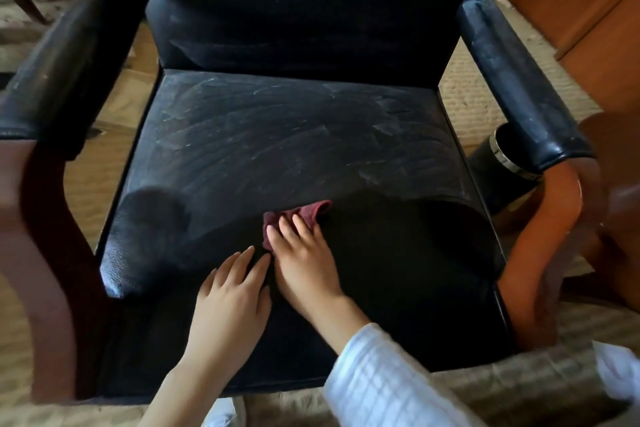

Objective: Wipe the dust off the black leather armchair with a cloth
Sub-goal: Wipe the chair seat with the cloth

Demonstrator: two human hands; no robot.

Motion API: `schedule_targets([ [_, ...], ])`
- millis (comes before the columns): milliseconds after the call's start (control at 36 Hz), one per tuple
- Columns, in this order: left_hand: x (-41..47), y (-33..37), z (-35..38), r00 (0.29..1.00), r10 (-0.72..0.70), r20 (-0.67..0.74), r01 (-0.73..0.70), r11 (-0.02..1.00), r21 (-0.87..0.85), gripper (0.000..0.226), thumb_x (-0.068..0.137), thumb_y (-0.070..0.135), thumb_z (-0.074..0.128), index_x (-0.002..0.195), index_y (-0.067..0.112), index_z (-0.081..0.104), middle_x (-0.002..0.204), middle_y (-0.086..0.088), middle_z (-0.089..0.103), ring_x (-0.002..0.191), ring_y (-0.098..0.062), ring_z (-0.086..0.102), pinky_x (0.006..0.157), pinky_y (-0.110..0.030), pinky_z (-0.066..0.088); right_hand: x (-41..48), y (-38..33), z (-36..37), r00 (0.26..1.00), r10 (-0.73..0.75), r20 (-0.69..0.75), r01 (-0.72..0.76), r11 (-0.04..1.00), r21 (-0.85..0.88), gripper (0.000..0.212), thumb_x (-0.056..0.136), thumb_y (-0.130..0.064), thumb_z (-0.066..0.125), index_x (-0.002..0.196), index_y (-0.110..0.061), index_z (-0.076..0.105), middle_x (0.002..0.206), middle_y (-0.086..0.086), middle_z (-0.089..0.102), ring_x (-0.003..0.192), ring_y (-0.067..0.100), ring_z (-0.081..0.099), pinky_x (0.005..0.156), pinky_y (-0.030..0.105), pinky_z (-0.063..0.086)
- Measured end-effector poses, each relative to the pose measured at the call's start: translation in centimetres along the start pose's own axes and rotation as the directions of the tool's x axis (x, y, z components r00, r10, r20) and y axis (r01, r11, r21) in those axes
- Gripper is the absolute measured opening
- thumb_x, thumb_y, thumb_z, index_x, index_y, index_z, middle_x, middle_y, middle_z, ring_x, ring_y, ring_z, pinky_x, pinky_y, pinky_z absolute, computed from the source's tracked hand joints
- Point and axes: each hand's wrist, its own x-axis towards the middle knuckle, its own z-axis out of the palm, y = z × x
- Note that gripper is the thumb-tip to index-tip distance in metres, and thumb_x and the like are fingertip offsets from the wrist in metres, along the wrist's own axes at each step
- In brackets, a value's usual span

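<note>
The black leather armchair [311,10] is seen from above, close in front of the person. Its seat [277,135] is grey with dust and streaks in the far half. The near half looks darker, but shade may be the cause.

The left hand [230,291] is laid flat on the near part of the seat. Its fingers [242,258] are straight and nothing is held by them. Just to its right, the dark red cloth [306,210] is pressed onto the seat by the right hand [306,256]. Those fingers lie straight on top of the cloth and are not curled round it.

For a good wipe, the cloth should be kept flat under the whole hand. It should be pushed in long, straight lines to the far edge, each line a little over the last. A clean side should be turned down when 1 side gets grey. The left armrest [59,55] and the right armrest [512,80] look dusty too, so they should not be missed.

Counted: 1 armchair, 1 seat, 2 armrests, 2 hands, 1 cloth.
</note>
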Motion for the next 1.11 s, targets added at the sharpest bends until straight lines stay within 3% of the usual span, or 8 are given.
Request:
schedule_targets([
  [139, 0.1, 0.1, 0.2, 1.0, 0.003, 0.025, -0.003, 1.0, 0.012, 0.053, 0.063, 0.017, 0.085, 0.113, 0.012, 0.069, 0.12, -0.013, 0.065, 0.106, -0.035, 0.064, 0.078, -0.047, 0.054, 0.0, 7.4, -0.7, 0.984, -0.057, -0.17, 0.068, 0.996, 0.057, 0.041, 0.081, -0.021, 0.044, 0.111, -0.01, 0.07, 0.113, 0.008, 0.069, 0.1, 0.028, 0.065, 0.084, 0.037, 0.055],
  [306, -0.1, -0.2, 0.3, 0.999, 0.036, 0.014, -0.036, 0.999, 0.015, 0.055, 0.06, 0.017, 0.087, 0.112, 0.011, 0.069, 0.121, -0.013, 0.064, 0.107, -0.034, 0.064, 0.078, -0.046, 0.055, -0.1, 15.7, -3.7, 0.923, 0.384, -0.026, -0.385, 0.92, -0.069, 0.038, 0.084, -0.04, 0.051, 0.118, -0.03, 0.067, 0.129, -0.005, 0.059, 0.108, 0.029, 0.054, 0.087, 0.048, 0.04],
  [444, -0.2, 0.3, 0.4, 0.999, 0.032, 0.0, -0.032, 0.999, 0.034, 0.057, 0.058, 0.02, 0.088, 0.11, 0.008, 0.07, 0.118, -0.016, 0.065, 0.105, -0.037, 0.064, 0.077, -0.048, 0.055, 1.2, 14.5, -3.8, 0.862, 0.503, 0.062, -0.501, 0.864, -0.038, 0.042, 0.09, -0.037, 0.052, 0.13, -0.029, 0.058, 0.131, 0.003, 0.049, 0.116, 0.031, 0.04, 0.094, 0.044, 0.03],
  [583, 0.0, 0.5, 0.5, 0.999, 0.033, -0.015, -0.033, 0.999, 0.044, 0.057, 0.055, 0.021, 0.089, 0.108, 0.008, 0.071, 0.116, -0.017, 0.066, 0.104, -0.036, 0.065, 0.076, -0.047, 0.055, 3.2, 6.5, -3.0, 0.945, 0.32, 0.069, -0.323, 0.946, 0.028, 0.05, 0.074, -0.034, 0.044, 0.117, -0.019, 0.065, 0.113, 0.01, 0.058, 0.099, 0.037, 0.05, 0.083, 0.044, 0.036],
  [694, 0.0, -0.4, 0.8, 0.999, 0.043, 0.018, -0.043, 0.999, 0.016, 0.048, 0.057, 0.018, 0.087, 0.103, 0.014, 0.072, 0.116, -0.011, 0.066, 0.109, -0.031, 0.063, 0.08, -0.045, 0.055, 4.5, -1.2, -2.3, 0.988, 0.041, 0.152, -0.056, 0.994, 0.091, 0.045, 0.089, -0.029, 0.048, 0.133, -0.024, 0.048, 0.133, 0.004, 0.044, 0.119, 0.032, 0.038, 0.1, 0.048, 0.025],
  [861, -0.1, -0.9, 0.6, 0.998, 0.023, 0.054, -0.023, 1.0, 0.005, 0.052, 0.065, 0.022, 0.083, 0.115, 0.017, 0.069, 0.125, -0.007, 0.063, 0.114, -0.026, 0.061, 0.084, -0.041, 0.054, 4.2, 0.5, -2.0, 0.991, 0.005, 0.137, -0.019, 0.995, 0.097, 0.043, 0.095, -0.033, 0.045, 0.138, -0.034, 0.045, 0.137, -0.001, 0.04, 0.126, 0.025, 0.034, 0.105, 0.052, 0.017],
  [1000, -0.1, -1.0, 0.2, 0.998, 0.032, 0.061, -0.032, 0.999, -0.008, 0.053, 0.069, 0.026, 0.081, 0.119, 0.018, 0.067, 0.129, -0.006, 0.061, 0.116, -0.025, 0.06, 0.085, -0.039, 0.053, 2.6, 9.0, -2.2, 0.937, 0.347, -0.029, -0.346, 0.937, 0.053, 0.038, 0.079, -0.037, 0.058, 0.116, -0.033, 0.066, 0.115, 0.008, 0.056, 0.104, 0.034, 0.053, 0.087, 0.051, 0.035],
  [1111, -0.1, -0.9, 0.0, 0.998, 0.039, 0.055, -0.04, 0.999, 0.002, 0.055, 0.06, 0.026, 0.087, 0.112, 0.016, 0.071, 0.122, -0.007, 0.065, 0.109, -0.025, 0.065, 0.078, -0.036, 0.056, 2.6, 14.8, -3.9, 0.804, 0.594, 0.04, -0.591, 0.804, -0.069, 0.04, 0.093, -0.039, 0.051, 0.133, -0.035, 0.055, 0.124, 0.008, 0.045, 0.116, 0.031, 0.04, 0.094, 0.046, 0.03],
])
